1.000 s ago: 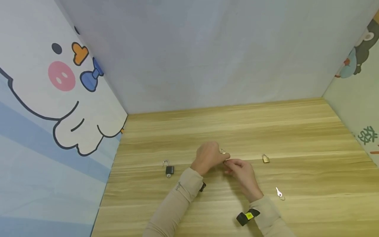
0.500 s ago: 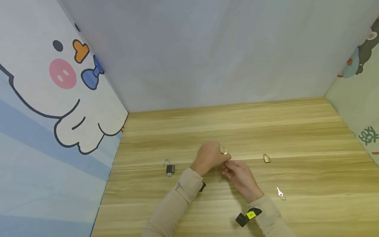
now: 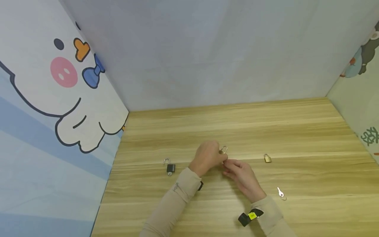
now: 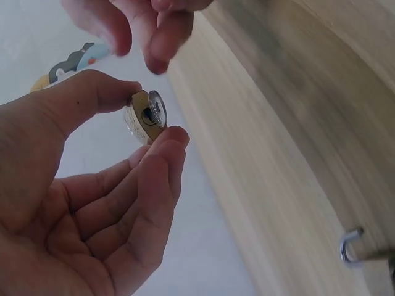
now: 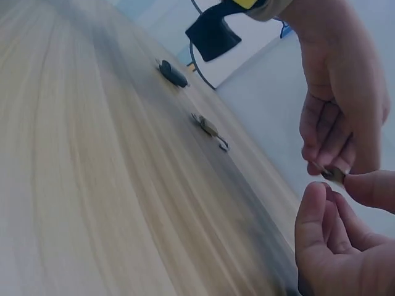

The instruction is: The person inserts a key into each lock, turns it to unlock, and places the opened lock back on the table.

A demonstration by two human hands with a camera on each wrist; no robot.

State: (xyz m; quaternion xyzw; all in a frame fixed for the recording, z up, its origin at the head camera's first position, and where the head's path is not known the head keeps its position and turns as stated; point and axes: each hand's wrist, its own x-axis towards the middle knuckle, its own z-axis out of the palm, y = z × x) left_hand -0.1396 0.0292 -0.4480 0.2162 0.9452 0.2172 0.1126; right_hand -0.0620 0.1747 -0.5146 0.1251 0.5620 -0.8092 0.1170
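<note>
My left hand (image 3: 207, 157) pinches a small brass padlock (image 4: 141, 117) between thumb and fingertips. A silver key (image 4: 158, 108) sits at the padlock's keyhole end, flat against it in the left wrist view. Above the left fingers in the head view, the padlock's shackle (image 3: 225, 149) sticks up, tilted right. My right hand (image 3: 244, 179) is close beside it with loosely bent fingers. In the left wrist view its fingertips (image 4: 158, 65) stand apart from the key. The right thumb (image 5: 367, 188) lies near the padlock in the right wrist view.
To the left lies a black padlock (image 3: 171, 168) with its shackle open and a key at its base. A brass padlock (image 3: 267, 159) lies right, with a key on a ring (image 3: 280, 193) nearer the front. Another brass padlock (image 5: 208, 126) shows in the right wrist view.
The padlock has turned in my left hand, its shackle going from upright to tilted right. My left hand has shifted slightly left; my right hand stays close by.
</note>
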